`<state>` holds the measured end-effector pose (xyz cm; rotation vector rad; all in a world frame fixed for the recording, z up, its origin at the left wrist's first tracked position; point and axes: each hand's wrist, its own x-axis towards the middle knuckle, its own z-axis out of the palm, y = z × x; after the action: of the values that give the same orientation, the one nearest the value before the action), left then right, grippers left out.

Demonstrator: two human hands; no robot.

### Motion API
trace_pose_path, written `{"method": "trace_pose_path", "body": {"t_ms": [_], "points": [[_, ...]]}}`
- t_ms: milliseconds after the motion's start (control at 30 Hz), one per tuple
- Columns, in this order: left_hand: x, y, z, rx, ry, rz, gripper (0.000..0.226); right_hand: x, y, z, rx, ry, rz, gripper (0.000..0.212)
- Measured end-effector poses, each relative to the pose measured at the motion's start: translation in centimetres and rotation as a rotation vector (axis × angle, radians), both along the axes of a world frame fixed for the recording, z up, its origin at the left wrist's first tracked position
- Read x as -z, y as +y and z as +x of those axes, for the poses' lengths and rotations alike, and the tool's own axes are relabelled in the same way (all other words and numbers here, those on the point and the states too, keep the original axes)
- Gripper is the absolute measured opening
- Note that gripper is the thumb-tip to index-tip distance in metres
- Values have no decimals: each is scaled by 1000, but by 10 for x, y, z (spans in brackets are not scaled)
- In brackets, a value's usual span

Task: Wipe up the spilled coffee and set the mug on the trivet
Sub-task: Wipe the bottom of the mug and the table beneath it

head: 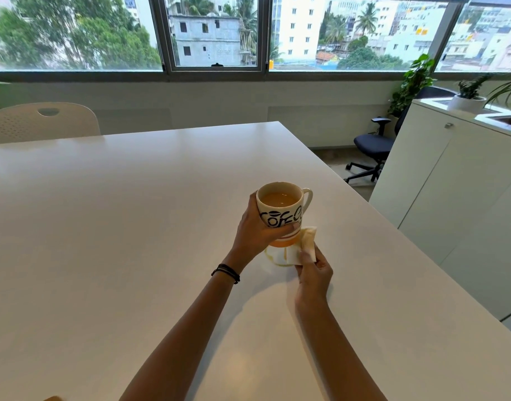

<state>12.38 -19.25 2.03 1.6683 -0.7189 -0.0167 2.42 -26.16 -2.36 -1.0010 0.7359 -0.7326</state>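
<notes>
Here the mug (280, 209) sits in the grip of the left hand (255, 230), over the right-hand part of the table (132, 227), near the right edge. The fingers curl round its left side and the thumb lies across the lower front. I cannot tell whether its base touches the tabletop.

The mug is cream-white and rounded, with bold black lettering across the front and orange bands near the foot. Its looped handle (308, 198) points away to the right. Inside is coffee (280, 199), a pale milky tan, its surface lying some way below the rim.

Directly under and in front of the mug lies the spill (277, 260), a thin amber ring and smear on the white surface. The right hand (315, 274) pinches a white napkin (305, 244) between thumb and fingers, pressing it onto the right side of the spill, just beside the mug's base. The napkin is folded, soft and crumpled, and stained yellowish along its upper end.

The table is smooth, glossy and white, with a sharp far corner. Thin dark cords (226, 272) circle the left wrist. A beige perforated chair (43, 121) stands at the far left side, a dark office chair (373, 151) on the floor beyond, and a white cabinet (451, 183) at the right carries a white plant pot (467, 104).
</notes>
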Motion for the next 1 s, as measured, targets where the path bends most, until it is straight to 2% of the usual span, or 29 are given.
{"method": "trace_pose_path", "body": {"t_ms": [300,467,567,800,1000], "points": [[0,-1,-2,9,-8,1,82,2,3,20,11,-17,59,29],[-3,0,-3,17,11,-18,77,-4,0,24,-31,-42,124,13],[-5,0,-3,19,14,-23,79,-10,1,24,-85,-105,183,18],[-9,2,-3,23,14,-38,78,-19,-2,28,-219,-187,394,11],[-11,4,-1,29,18,-43,78,-19,-8,27,-352,-189,424,12]]}}
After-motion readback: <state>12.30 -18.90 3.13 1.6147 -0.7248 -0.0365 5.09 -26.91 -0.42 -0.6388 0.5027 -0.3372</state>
